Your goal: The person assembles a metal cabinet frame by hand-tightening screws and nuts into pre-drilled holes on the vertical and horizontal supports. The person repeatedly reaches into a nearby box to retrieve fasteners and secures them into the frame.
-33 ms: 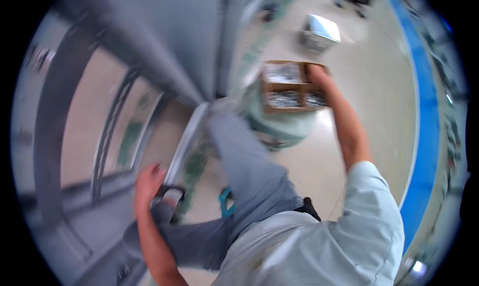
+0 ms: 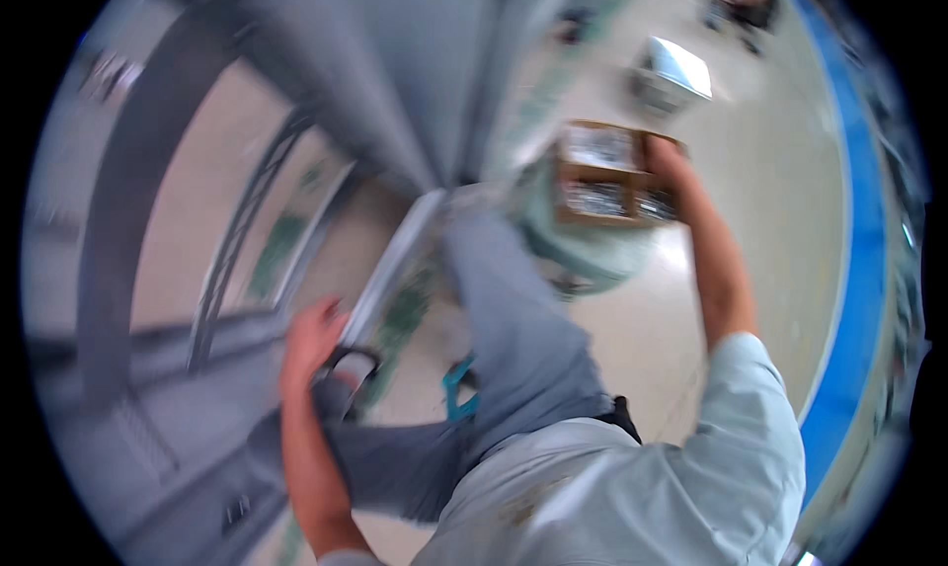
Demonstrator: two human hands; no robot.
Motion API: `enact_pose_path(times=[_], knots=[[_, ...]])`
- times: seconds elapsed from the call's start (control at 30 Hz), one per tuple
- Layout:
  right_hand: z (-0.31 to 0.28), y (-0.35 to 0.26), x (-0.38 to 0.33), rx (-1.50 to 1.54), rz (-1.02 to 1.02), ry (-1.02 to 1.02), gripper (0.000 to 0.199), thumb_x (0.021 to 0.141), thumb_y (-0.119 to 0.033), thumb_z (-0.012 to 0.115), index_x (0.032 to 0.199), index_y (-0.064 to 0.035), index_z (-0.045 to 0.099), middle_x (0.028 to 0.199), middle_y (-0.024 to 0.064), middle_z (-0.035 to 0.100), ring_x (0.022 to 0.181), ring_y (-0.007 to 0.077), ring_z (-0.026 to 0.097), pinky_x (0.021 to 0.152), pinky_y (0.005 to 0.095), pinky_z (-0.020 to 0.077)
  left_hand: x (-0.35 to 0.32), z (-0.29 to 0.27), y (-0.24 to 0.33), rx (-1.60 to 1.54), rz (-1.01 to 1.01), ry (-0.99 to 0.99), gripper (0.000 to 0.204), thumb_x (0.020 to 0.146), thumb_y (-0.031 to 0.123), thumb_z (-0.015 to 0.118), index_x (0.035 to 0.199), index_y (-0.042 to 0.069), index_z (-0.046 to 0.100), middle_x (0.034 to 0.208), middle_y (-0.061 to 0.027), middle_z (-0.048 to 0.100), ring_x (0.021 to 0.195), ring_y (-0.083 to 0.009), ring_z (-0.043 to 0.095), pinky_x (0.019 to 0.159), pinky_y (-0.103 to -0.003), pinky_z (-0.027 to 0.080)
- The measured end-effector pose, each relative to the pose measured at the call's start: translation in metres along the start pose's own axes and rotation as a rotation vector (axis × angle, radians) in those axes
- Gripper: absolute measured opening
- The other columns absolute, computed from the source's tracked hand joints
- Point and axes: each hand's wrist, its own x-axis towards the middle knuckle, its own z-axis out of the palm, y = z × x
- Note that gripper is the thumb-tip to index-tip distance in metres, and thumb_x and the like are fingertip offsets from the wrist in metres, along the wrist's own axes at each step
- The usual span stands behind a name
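My right hand (image 2: 668, 161) reaches into the far right compartment of a divided brown cardboard box (image 2: 597, 175). Its fingers are hidden in there, so what they hold cannot be seen. Small shiny metal parts (image 2: 595, 199) fill the near compartments, and pale silvery pieces (image 2: 600, 145) lie in the far left one. The box rests on a round, pale green stool or drum (image 2: 592, 252). Low on the left, my left hand (image 2: 314, 341) hangs beside a grey metal frame (image 2: 380, 260). Its blurred fingers look loosely apart, with nothing visible in them.
Large grey metal panels and uprights (image 2: 109, 230) fill the left side. A shiny metal box (image 2: 676, 72) stands on the floor beyond the cardboard box. Farther off is a dark, blurred object (image 2: 748, 8). A teal item (image 2: 457, 388) lies by my legs. A blue floor strip (image 2: 839, 349) curves along the right.
The whole view has shifted, so most things appear farther right. My right hand stays in the box. My left hand has risen slightly and looks a little more spread.
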Motion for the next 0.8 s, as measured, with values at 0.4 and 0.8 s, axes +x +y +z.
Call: enact_pose_path(times=[0.4, 0.8], knots=[[-0.032, 0.031, -0.020, 0.032, 0.028, 0.021, 0.021, 0.073, -0.009, 0.064, 0.089, -0.0036, 0.076, 0.082, 0.0205, 0.072, 0.077, 0.0292, 0.072, 0.072, 0.0406, 0.0539, 0.007, -0.005, 0.021, 0.037, 0.077, 0.073, 0.037, 0.088, 0.028, 0.069, 0.117, 0.006, 0.067, 0.104, -0.0187, 0.072, 0.098, -0.0370, 0.068, 0.085, -0.044, 0.054], [-0.089, -0.460, -0.151, 1.219, -0.469, -0.361, 0.012, 0.089, -0.003, 0.069, 0.098, 0.0056, 0.070, 0.089, 0.0090, 0.071, 0.077, 0.0160, 0.067, 0.073, 0.0281, 0.0534, -0.017, -0.031, 0.073, -1.220, 0.113, 0.079, 0.032, 0.098, 0.030, 0.064, 0.113, 0.002, 0.071, 0.095, -0.0038, 0.071, 0.087, -0.0129, 0.067, 0.077, -0.029, 0.055]])
